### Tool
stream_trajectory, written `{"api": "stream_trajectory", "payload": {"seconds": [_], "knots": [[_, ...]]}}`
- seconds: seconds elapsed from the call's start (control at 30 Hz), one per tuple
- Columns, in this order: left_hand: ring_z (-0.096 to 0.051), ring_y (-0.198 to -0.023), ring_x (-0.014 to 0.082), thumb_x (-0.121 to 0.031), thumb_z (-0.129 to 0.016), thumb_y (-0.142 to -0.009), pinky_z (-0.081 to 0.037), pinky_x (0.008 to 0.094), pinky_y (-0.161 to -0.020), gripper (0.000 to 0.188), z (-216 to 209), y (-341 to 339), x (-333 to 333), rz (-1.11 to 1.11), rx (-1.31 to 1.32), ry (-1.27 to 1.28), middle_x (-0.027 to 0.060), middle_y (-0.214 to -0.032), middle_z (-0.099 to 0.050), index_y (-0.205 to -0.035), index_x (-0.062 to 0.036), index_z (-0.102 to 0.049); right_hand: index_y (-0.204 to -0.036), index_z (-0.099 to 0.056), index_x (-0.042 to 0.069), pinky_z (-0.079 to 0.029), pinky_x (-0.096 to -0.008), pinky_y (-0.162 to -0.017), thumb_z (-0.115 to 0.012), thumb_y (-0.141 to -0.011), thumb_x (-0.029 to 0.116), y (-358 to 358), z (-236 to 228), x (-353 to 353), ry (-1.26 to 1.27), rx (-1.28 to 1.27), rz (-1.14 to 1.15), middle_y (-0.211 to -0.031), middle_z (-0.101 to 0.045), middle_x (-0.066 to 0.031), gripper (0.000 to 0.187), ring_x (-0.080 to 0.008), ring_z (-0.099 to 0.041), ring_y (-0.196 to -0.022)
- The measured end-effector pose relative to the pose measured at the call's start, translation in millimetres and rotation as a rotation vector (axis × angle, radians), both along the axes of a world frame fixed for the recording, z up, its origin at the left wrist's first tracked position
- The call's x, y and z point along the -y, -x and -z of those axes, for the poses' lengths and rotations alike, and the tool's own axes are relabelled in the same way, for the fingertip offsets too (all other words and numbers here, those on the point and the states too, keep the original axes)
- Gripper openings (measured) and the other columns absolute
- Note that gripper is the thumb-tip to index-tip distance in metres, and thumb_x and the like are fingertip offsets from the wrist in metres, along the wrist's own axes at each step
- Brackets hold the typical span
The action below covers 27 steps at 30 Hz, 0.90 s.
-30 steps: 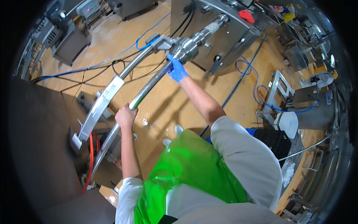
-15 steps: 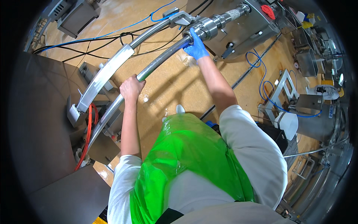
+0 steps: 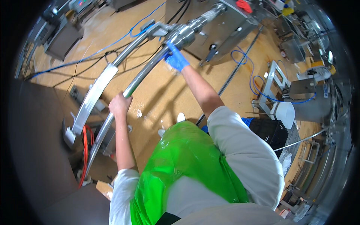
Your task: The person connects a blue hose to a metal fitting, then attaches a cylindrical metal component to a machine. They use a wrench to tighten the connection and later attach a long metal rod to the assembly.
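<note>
A long, curved metal pipe (image 3: 144, 71) runs from the lower left up to a thick steel coupling (image 3: 180, 37). My bare left hand (image 3: 120, 105) is wrapped round the pipe about midway along it. In a blue glove, my right hand (image 3: 176, 58) grips the pipe's upper end just below the coupling; its fingers are partly hidden behind the pipe. Beyond the coupling, a narrower metal shaft (image 3: 208, 18) leads to a steel machine cabinet (image 3: 221, 35). Alongside the pipe, to its left, lies a metal arm with a flat pale cover (image 3: 95, 97).
Red hoses (image 3: 85, 153) hang at the lower left beside a large dark steel panel (image 3: 41, 142). Black and blue cables (image 3: 90, 58) cross the tan floor. To the right are a blue hose (image 3: 253, 75), a white frame (image 3: 275, 82) and a black crate (image 3: 268, 133).
The whole view has shifted, so most things sit farther left in the picture. Both hands keep their hold on the pipe at about the same places.
</note>
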<state>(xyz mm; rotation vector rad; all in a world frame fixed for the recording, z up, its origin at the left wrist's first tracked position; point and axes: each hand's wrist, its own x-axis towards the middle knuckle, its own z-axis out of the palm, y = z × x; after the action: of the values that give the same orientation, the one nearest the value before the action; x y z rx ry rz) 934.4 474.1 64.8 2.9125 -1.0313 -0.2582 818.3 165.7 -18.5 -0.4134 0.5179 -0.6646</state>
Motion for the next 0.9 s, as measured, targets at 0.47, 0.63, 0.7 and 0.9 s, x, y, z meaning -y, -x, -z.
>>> {"api": "stream_trajectory", "payload": {"seconds": [0.47,0.63,0.7,0.9], "knots": [[-0.066,-0.079,0.0337,-0.039,-0.072,-0.068,-0.052,0.0434,-0.072,0.041,2,8,9,-0.092,0.098,-0.08,0.0155,-0.084,-0.068,-0.098,-0.0127,-0.067,-0.082,-0.059,0.01,-0.041,-0.0222,-0.043,-0.067,-0.084,0.029,277,-82,334,0.567,-0.753,0.225,-0.061,-0.052,-0.0004,0.02,-0.0115,-0.051,-0.048],[-0.063,-0.074,0.0371,-0.034,-0.072,-0.062,-0.05,0.0444,-0.067,0.034,6,7,25,-0.068,0.096,-0.001,0.0178,-0.074,-0.065,-0.087,-0.0102,-0.065,-0.085,-0.061,0.009,-0.048,-0.0328,-0.053,-0.073,-0.074,0.036,366,-81,548,0.998,-1.519,0.464,-0.073,-0.058,-0.006,0.032,-0.0178,-0.057,-0.06],[-0.062,-0.073,0.0379,-0.032,-0.071,-0.06,-0.05,0.0442,-0.067,0.033,9,4,30,-0.09,0.097,-0.027,0.0181,-0.073,-0.064,-0.084,-0.0097,-0.065,-0.097,-0.062,0.006,-0.049,-0.0416,-0.076,-0.073,-0.069,0.042,366,-77,591,1.112,-1.839,0.647,-0.093,-0.062,-0.0152,0.047,-0.0287,-0.06,-0.088],[-0.062,-0.075,0.0372,-0.028,-0.07,-0.058,-0.05,0.042,-0.068,0.033,-4,12,35,-0.196,0.02,-0.034,0.0166,-0.076,-0.065,-0.085,-0.0101,-0.066,-0.113,-0.058,0.0,-0.047,-0.0443,-0.093,-0.071,-0.07,0.044,325,-101,631,0.904,-2.104,0.499,-0.118,-0.057,-0.0269,0.063,-0.0378,-0.057,-0.109]]}}
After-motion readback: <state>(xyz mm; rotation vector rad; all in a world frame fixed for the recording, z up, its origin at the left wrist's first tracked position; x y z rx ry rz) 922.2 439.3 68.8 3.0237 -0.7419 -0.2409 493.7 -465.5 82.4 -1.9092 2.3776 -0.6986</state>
